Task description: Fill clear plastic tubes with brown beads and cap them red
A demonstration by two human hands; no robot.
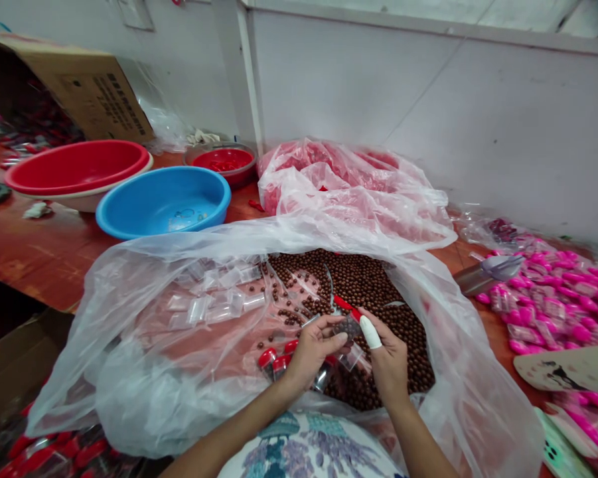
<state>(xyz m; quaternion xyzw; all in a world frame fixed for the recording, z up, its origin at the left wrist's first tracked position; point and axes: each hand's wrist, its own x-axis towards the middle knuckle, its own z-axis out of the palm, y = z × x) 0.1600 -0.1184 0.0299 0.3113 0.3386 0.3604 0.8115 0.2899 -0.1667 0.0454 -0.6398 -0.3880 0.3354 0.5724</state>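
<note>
My left hand (311, 350) pinches a small clear plastic container (348, 326) that looks filled with brown beads. My right hand (389, 362), with a white cover on one finger, closes on a slim red plastic piece (344, 303) at the container's top; its exact kind is unclear. Beneath both hands, loose brown beads (408, 325) are heaped on a spread clear plastic sheet (144, 372). Several red-capped containers (267, 358) lie beside my left wrist. Farther left on the sheet are clear empty containers (199, 309).
Behind the sheet stand a blue basin (164, 199), a red basin (79, 166) and a bowl with red pieces (224, 159). A plastic bag of red pieces (348, 179) leans near the wall. Pink-capped containers (557, 299) pile up at right; a cardboard box (94, 93) sits back left.
</note>
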